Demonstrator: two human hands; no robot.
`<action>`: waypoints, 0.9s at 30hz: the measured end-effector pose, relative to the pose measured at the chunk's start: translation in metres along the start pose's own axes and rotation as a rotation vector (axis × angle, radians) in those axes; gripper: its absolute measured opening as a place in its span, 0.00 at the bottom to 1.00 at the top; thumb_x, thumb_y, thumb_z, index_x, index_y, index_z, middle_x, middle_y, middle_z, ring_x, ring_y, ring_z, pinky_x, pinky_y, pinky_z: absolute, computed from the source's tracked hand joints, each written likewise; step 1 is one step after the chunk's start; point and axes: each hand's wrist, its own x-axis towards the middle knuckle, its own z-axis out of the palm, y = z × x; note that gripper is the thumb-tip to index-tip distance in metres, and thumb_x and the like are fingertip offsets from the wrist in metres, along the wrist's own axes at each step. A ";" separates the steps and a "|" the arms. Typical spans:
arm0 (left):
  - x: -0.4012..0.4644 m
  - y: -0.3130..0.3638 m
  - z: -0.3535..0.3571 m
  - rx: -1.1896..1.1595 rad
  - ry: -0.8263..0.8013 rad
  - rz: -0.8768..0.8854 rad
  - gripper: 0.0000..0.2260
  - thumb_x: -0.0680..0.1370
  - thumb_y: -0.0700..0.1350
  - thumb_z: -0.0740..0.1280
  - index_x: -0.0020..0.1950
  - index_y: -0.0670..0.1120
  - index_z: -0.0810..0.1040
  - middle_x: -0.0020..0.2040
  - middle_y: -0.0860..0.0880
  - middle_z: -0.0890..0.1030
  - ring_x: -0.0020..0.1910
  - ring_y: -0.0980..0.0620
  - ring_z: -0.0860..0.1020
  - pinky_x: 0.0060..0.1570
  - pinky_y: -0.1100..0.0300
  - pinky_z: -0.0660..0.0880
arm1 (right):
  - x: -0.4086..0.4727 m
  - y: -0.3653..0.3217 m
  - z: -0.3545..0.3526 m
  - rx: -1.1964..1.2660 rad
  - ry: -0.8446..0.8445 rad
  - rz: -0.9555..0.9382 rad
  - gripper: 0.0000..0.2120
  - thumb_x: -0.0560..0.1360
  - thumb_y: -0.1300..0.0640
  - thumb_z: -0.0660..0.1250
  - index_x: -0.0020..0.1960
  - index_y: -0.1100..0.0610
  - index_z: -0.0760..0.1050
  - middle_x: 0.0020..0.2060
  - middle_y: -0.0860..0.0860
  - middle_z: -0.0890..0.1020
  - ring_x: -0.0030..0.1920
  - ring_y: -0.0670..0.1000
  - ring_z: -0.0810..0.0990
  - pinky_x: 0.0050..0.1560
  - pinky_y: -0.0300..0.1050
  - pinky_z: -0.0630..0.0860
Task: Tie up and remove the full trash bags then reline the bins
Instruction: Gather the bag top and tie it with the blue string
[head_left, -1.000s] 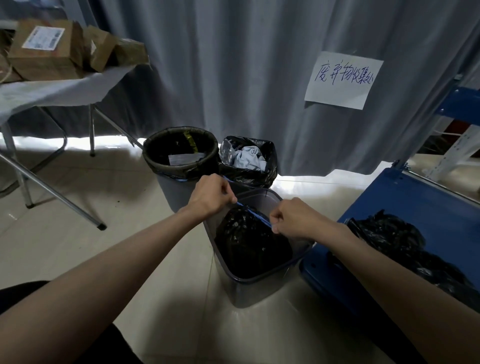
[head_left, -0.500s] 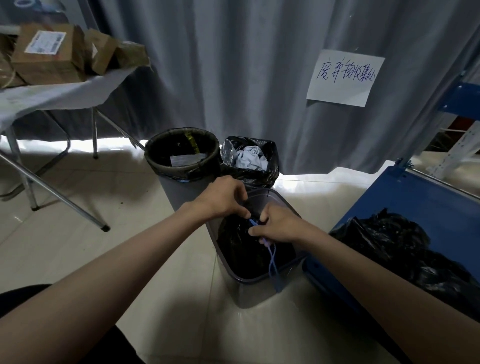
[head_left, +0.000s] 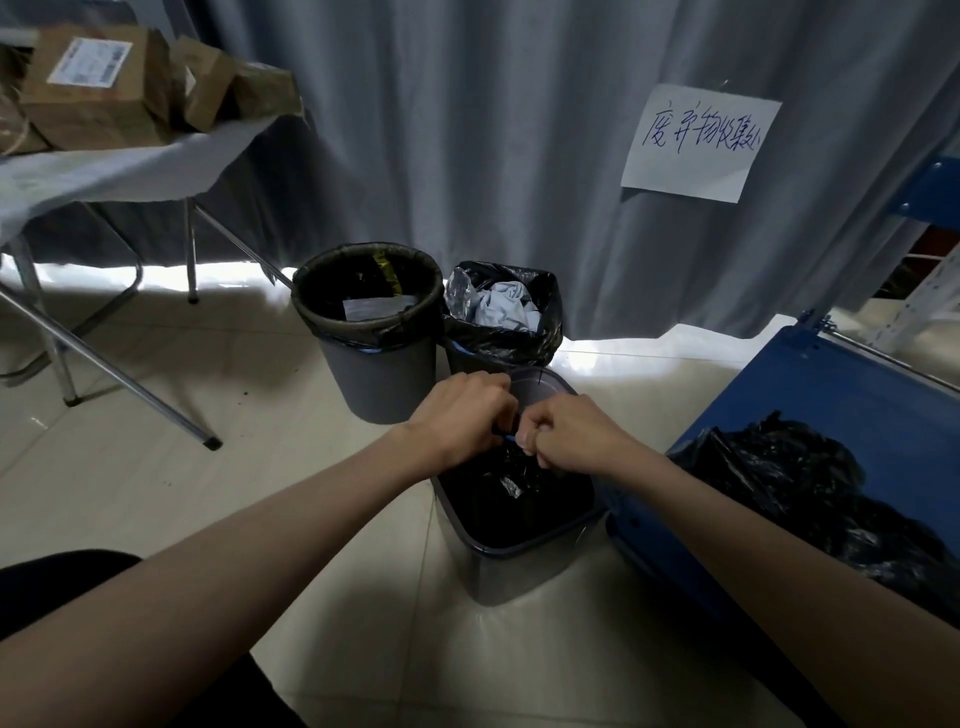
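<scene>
Both my hands — left hand (head_left: 460, 415), right hand (head_left: 569, 434) — pinch the blue drawstring (head_left: 510, 439) atop the black bag (head_left: 519, 488) in the near bin (head_left: 511, 569).

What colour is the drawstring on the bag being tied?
Blue; the drawstring shows between both hands in the head view.

Left hand (head_left: 460, 418) and right hand (head_left: 569, 434) were held close together over the square bin (head_left: 524, 564), fingers curled, a blue drawstring (head_left: 508, 437) pinched between them at the gathered neck of the black trash bag (head_left: 511, 491). A round lined bin (head_left: 382, 364) and a second full bag-lined bin (head_left: 501, 325) were seen behind. Loose black bags (head_left: 810, 493) were lying on the blue cart (head_left: 857, 395).
</scene>
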 end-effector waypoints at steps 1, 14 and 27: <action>0.000 0.001 0.002 0.016 -0.001 -0.003 0.05 0.73 0.48 0.73 0.44 0.51 0.78 0.51 0.51 0.74 0.50 0.46 0.76 0.42 0.58 0.62 | 0.000 0.002 0.002 0.069 -0.015 0.024 0.13 0.75 0.62 0.64 0.34 0.55 0.78 0.25 0.48 0.78 0.25 0.44 0.75 0.36 0.42 0.78; 0.002 -0.032 -0.027 -0.264 -0.200 -0.330 0.26 0.65 0.65 0.75 0.55 0.51 0.82 0.52 0.48 0.82 0.53 0.48 0.79 0.53 0.51 0.77 | 0.020 0.004 0.012 0.899 0.118 -0.016 0.10 0.78 0.55 0.66 0.45 0.60 0.83 0.48 0.50 0.87 0.56 0.52 0.83 0.62 0.48 0.75; -0.001 -0.029 -0.066 -0.467 0.003 -0.209 0.12 0.74 0.52 0.72 0.32 0.51 0.79 0.33 0.53 0.82 0.35 0.59 0.78 0.40 0.60 0.74 | 0.020 0.001 0.017 0.879 0.035 -0.115 0.10 0.72 0.61 0.74 0.53 0.58 0.84 0.43 0.53 0.86 0.42 0.46 0.79 0.48 0.37 0.74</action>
